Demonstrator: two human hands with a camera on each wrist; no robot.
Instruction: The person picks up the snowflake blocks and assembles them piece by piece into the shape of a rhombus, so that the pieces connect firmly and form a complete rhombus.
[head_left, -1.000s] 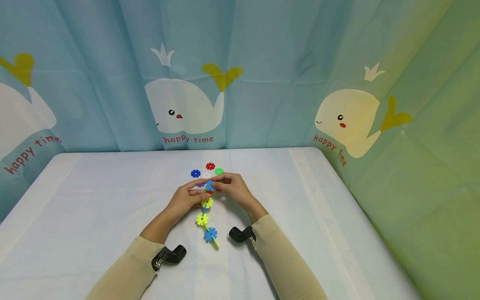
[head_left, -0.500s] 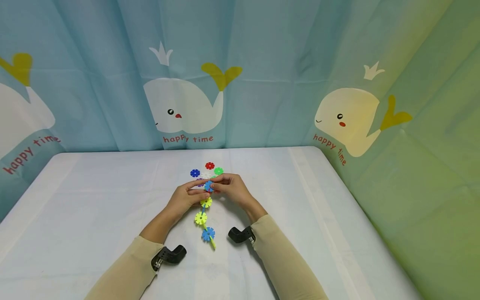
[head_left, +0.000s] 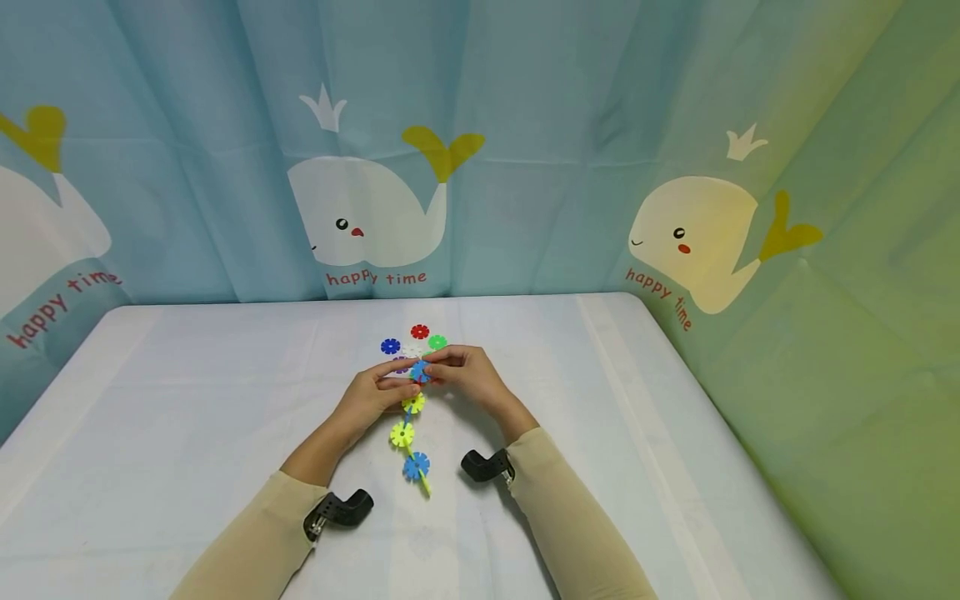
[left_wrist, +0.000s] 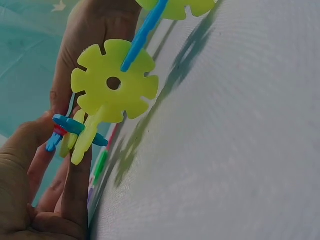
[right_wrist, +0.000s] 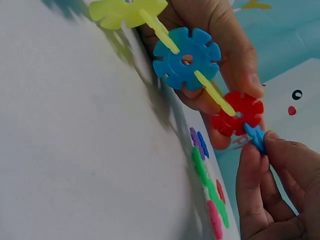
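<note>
A chain of slotted snowflake discs hangs from my hands toward the near side, alternating in angle, with yellow discs [head_left: 402, 435] and a blue disc [head_left: 417, 467] near its lower end. My left hand [head_left: 377, 392] grips the chain's upper end, thumb and fingers around a red disc [right_wrist: 240, 111]. Between the thumb and fingertips of my right hand [head_left: 471, 377] is pinched a small blue disc [right_wrist: 255, 137], its edge meeting the red disc's edge. How deep the slots sit together cannot be told. Fingers partly hide the red disc in the head view.
Behind the hands, loose discs lie on the white-covered table [head_left: 225, 433]: a red one [head_left: 420, 332], a dark blue one [head_left: 390, 346], a green one [head_left: 437, 342] and others partly hidden. A blue whale-print curtain [head_left: 525, 225] rises behind the table's far edge.
The chain's lower end has swung slightly to the left. Both hands keep their hold and have hardly moved; the blue disc at the top shifts only a little between them.
</note>
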